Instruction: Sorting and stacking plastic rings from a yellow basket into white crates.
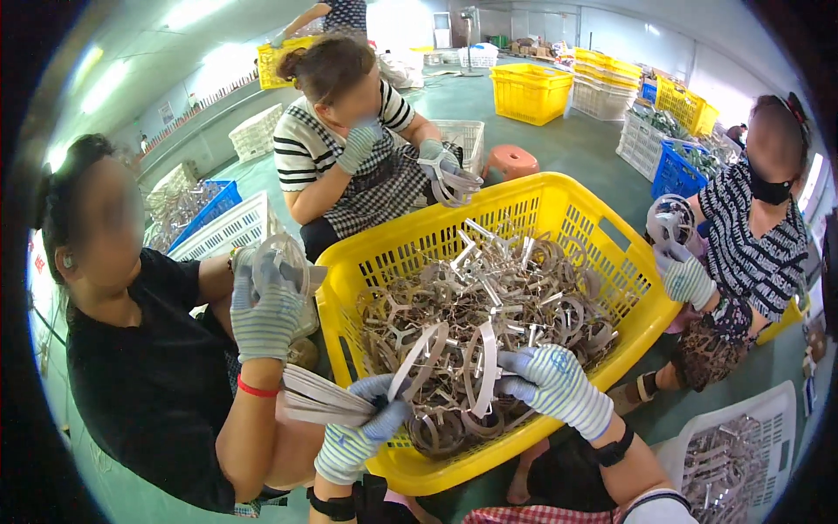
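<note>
My left hand, in a striped glove, is closed around a bundle of flat pale strips. One curved pale strip arcs up from beside its fingers. My right hand, gloved alike, pinches a metal piece whose pale band stands upright, bent into a loop; the fingers partly hide the piece. Both hands are over the near side of a yellow slatted crate. Inside it lie many tangled metal pieces with rings and short arms.
Co-workers in striped gloves sit left, across and right, each with a ring-shaped piece in hand. A white crate of metal pieces stands at the lower right. Behind are a pink stool, a yellow crate and a blue crate.
</note>
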The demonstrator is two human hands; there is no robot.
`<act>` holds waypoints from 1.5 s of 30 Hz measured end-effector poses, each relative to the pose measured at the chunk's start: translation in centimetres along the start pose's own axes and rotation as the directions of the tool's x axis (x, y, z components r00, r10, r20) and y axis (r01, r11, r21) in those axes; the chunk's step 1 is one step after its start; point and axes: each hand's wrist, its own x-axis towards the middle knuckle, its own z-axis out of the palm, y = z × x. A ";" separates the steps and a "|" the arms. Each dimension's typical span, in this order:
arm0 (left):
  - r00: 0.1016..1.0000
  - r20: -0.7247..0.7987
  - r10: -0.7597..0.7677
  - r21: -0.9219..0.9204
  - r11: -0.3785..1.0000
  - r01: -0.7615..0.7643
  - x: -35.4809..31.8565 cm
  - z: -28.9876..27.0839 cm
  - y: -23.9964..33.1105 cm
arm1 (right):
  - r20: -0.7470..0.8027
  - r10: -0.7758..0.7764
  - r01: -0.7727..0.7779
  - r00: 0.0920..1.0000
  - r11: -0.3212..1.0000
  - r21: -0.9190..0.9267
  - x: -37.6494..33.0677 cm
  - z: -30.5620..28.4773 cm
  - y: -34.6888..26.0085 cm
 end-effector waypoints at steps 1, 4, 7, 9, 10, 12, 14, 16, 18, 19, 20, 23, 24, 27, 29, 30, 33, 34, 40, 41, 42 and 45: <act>1.000 0.008 -0.002 0.001 1.000 0.002 0.0 0.2 0.1 | -0.001 0.004 -0.004 1.000 1.000 0.004 0.0 -0.1 -0.1; 0.988 -0.150 0.030 0.020 0.999 -0.027 0.0 1.3 0.0 | -0.027 0.039 -0.040 0.999 0.999 -0.031 -0.2 0.3 -0.3; 0.971 -0.163 0.174 0.173 0.974 -0.146 0.0 3.3 0.0 | -0.069 0.087 -0.091 0.994 0.994 -0.055 0.0 0.9 -1.0; 0.930 -0.011 0.366 0.395 0.856 -0.333 -0.6 4.1 -0.7 | -0.139 0.133 -0.139 0.981 0.990 -0.036 0.1 1.3 -1.5; 0.928 0.057 0.367 0.480 0.805 -0.348 -0.8 4.5 -0.6 | -0.113 0.162 -0.163 0.980 0.987 0.004 0.2 1.2 -1.6; 0.924 0.127 0.360 0.557 0.745 -0.366 -1.1 4.8 -0.1 | -0.142 0.166 -0.140 0.976 0.975 0.175 -0.3 2.2 -0.6; 0.959 -0.074 0.273 0.246 0.937 -0.248 -0.6 5.0 0.8 | -0.137 0.240 -0.150 0.961 0.868 0.473 -0.9 4.1 0.9; 0.955 -0.245 0.170 0.124 0.982 -0.143 0.3 4.2 1.1 | 0.147 0.362 -0.349 0.921 0.593 0.726 -0.5 2.1 -1.0; 0.920 -0.369 0.128 0.080 0.991 -0.106 0.9 2.9 0.5 | 0.453 0.357 -0.513 0.817 0.089 0.854 -0.6 1.7 -2.1; 0.920 -0.371 0.127 0.082 0.991 -0.104 1.0 2.9 0.1 | 0.455 0.355 -0.514 0.816 0.087 0.853 -0.7 1.8 -2.2; 0.937 -0.331 0.108 0.003 0.994 -0.113 1.0 3.0 -0.1 | 0.486 0.321 -0.518 0.813 0.017 0.855 -0.7 1.7 -2.4; 0.970 -0.240 0.042 -0.022 0.999 -0.049 1.3 2.4 -2.3 | 0.535 0.240 -0.520 0.810 -0.126 0.845 -0.6 1.8 -2.8; 0.959 -0.239 0.152 0.054 0.988 -0.144 1.5 2.4 -3.0 | 0.555 0.194 -0.522 0.809 -0.196 0.830 -0.6 1.9 -2.9; 0.952 -0.249 0.179 0.119 0.981 -0.153 1.3 2.6 -3.1 | 0.539 0.248 -0.482 0.805 -0.257 0.838 -0.6 2.0 -3.0; 0.897 -0.148 0.416 0.305 0.882 -0.359 1.3 3.0 -2.6 | 0.553 0.243 -0.482 0.797 -0.297 0.825 -0.7 2.6 -2.7; 0.897 -0.147 0.417 0.304 0.882 -0.360 1.3 3.1 -2.3 | 0.566 0.236 -0.481 0.790 -0.334 0.810 -0.8 2.7 -2.6; 0.856 -0.098 0.508 0.423 0.800 -0.426 1.2 3.3 -1.8 | 0.595 0.247 -0.484 0.765 -0.389 0.784 -0.6 2.7 -2.6; 0.852 -0.067 0.519 0.462 0.773 -0.434 1.2 3.3 -1.8 | 0.594 0.249 -0.483 0.765 -0.389 0.785 -0.6 2.6 -2.6; 0.826 -0.097 0.555 0.486 0.751 -0.447 1.5 2.7 -2.0 | 0.412 0.457 -0.520 0.788 0.138 0.843 0.2 2.0 -3.6; 0.769 -0.083 0.634 0.535 0.679 -0.502 1.6 2.7 -2.1 | 0.391 0.466 -0.503 0.794 0.141 0.853 0.1 2.2 -3.4; 0.769 -0.086 0.634 0.536 0.680 -0.500 1.5 2.8 -2.1 | 0.372 0.471 -0.487 0.799 0.144 0.862 0.0 2.5 -3.0; 0.831 -0.368 0.418 0.255 0.904 -0.342 1.2 3.4 -2.0 | 0.426 0.438 -0.461 0.792 -0.030 0.887 -0.5 3.4 -2.2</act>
